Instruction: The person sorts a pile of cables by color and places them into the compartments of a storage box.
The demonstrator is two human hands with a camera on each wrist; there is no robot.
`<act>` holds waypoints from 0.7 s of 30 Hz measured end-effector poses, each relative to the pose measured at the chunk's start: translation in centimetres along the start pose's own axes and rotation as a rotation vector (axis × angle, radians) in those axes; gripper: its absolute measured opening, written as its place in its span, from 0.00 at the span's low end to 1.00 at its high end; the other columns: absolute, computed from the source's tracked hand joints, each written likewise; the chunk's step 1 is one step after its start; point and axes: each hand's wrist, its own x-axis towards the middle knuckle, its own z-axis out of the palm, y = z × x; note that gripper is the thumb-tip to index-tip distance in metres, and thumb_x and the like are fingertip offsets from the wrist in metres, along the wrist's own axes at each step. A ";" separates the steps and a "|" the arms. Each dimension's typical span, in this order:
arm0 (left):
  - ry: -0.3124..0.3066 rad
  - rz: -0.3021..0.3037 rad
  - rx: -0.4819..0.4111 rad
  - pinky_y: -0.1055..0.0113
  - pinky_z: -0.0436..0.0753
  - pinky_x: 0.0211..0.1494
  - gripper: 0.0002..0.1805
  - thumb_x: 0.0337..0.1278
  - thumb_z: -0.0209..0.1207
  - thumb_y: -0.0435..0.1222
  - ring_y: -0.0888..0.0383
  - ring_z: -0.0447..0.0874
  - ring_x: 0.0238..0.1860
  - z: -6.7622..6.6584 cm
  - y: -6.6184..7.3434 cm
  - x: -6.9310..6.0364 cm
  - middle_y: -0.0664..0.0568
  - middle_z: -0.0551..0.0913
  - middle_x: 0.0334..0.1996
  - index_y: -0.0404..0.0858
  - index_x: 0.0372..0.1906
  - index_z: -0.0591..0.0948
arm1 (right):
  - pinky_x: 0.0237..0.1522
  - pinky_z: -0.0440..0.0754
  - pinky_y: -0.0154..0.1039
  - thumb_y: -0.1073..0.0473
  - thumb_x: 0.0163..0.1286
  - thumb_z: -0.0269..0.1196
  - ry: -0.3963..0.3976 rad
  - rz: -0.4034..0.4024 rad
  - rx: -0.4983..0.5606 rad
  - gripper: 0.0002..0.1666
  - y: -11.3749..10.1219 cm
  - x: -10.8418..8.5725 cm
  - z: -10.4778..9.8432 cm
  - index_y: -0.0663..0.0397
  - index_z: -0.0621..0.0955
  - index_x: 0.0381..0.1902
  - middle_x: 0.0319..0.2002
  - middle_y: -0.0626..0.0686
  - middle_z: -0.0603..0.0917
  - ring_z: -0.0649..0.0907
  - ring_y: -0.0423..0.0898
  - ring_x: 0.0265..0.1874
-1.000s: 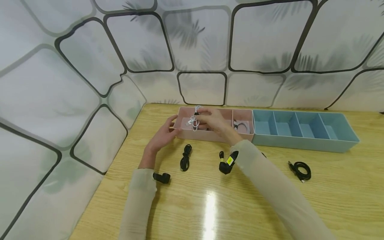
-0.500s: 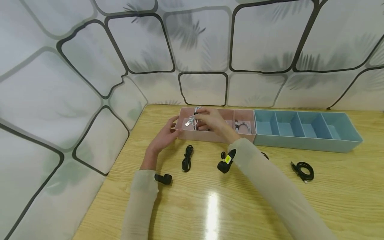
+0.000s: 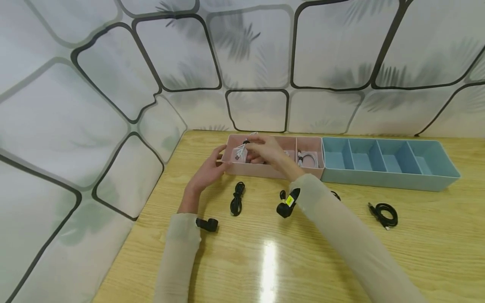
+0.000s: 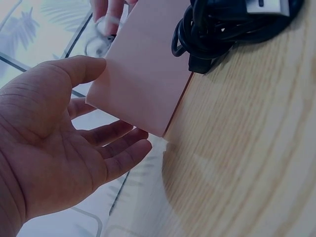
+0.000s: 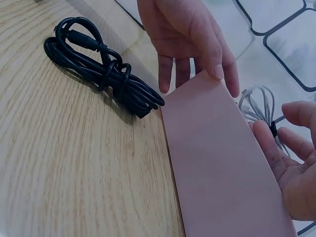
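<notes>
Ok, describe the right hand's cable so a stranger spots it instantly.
On the table, find the pink box, left of the blue box. At its longer compartment is a black-tied white cable. Unlike the coil in the smaller compartment, it's in the right hand.

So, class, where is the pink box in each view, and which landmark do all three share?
Head: pink box near the middle, just left of the blue box.
Left wrist: pink box at top centre, cut off by the top edge.
Right wrist: pink box right of centre, cut off by the bottom edge.
Shared landmark: left hand, at the pink box's end.
</notes>
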 end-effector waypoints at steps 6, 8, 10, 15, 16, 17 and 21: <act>-0.003 0.004 -0.009 0.45 0.74 0.62 0.35 0.74 0.53 0.40 0.39 0.71 0.65 0.0 0.1 0.0 0.36 0.66 0.69 0.47 0.79 0.53 | 0.29 0.85 0.37 0.59 0.74 0.61 -0.028 -0.015 -0.008 0.26 0.1 -0.1 -0.2 0.54 0.75 0.67 0.52 0.64 0.81 0.86 0.46 0.29; -0.006 0.008 -0.010 0.44 0.73 0.62 0.35 0.74 0.52 0.40 0.39 0.71 0.65 0.0 0.0 0.0 0.36 0.65 0.69 0.46 0.79 0.52 | 0.29 0.85 0.36 0.59 0.74 0.60 -0.036 -0.015 -0.007 0.25 0.1 -0.1 -0.3 0.55 0.74 0.68 0.55 0.65 0.80 0.86 0.46 0.28; -0.007 0.009 -0.007 0.44 0.73 0.62 0.35 0.74 0.52 0.40 0.39 0.71 0.66 0.0 0.0 0.0 0.35 0.65 0.69 0.46 0.79 0.52 | 0.28 0.84 0.36 0.60 0.75 0.59 -0.040 -0.014 -0.006 0.25 0.1 -0.1 -0.3 0.56 0.74 0.68 0.57 0.66 0.80 0.86 0.45 0.28; -0.002 0.003 0.005 0.45 0.74 0.62 0.35 0.74 0.52 0.40 0.40 0.72 0.65 0.0 0.0 0.0 0.36 0.66 0.69 0.46 0.79 0.52 | 0.28 0.84 0.35 0.60 0.75 0.59 -0.040 -0.006 0.012 0.25 0.0 -0.3 -0.2 0.56 0.74 0.68 0.58 0.69 0.79 0.85 0.43 0.27; -0.001 0.002 0.006 0.45 0.74 0.62 0.35 0.74 0.52 0.40 0.40 0.72 0.65 0.0 0.0 0.0 0.36 0.66 0.69 0.46 0.79 0.52 | 0.29 0.84 0.35 0.60 0.74 0.59 -0.038 -0.006 0.016 0.25 0.0 -0.3 -0.2 0.56 0.74 0.68 0.58 0.70 0.78 0.86 0.43 0.26; -0.002 0.002 0.006 0.45 0.74 0.62 0.35 0.74 0.52 0.40 0.40 0.72 0.65 0.0 0.0 0.0 0.36 0.65 0.69 0.46 0.79 0.52 | 0.29 0.84 0.35 0.60 0.74 0.59 -0.036 -0.007 0.020 0.25 0.0 -0.4 -0.2 0.56 0.74 0.68 0.58 0.70 0.78 0.86 0.43 0.26; -0.005 0.004 0.002 0.45 0.73 0.62 0.35 0.74 0.52 0.40 0.40 0.71 0.66 0.0 0.0 0.0 0.36 0.65 0.70 0.46 0.79 0.52 | 0.29 0.84 0.35 0.61 0.74 0.59 -0.027 -0.010 0.047 0.25 0.1 -0.4 -0.2 0.58 0.73 0.67 0.60 0.67 0.78 0.85 0.42 0.26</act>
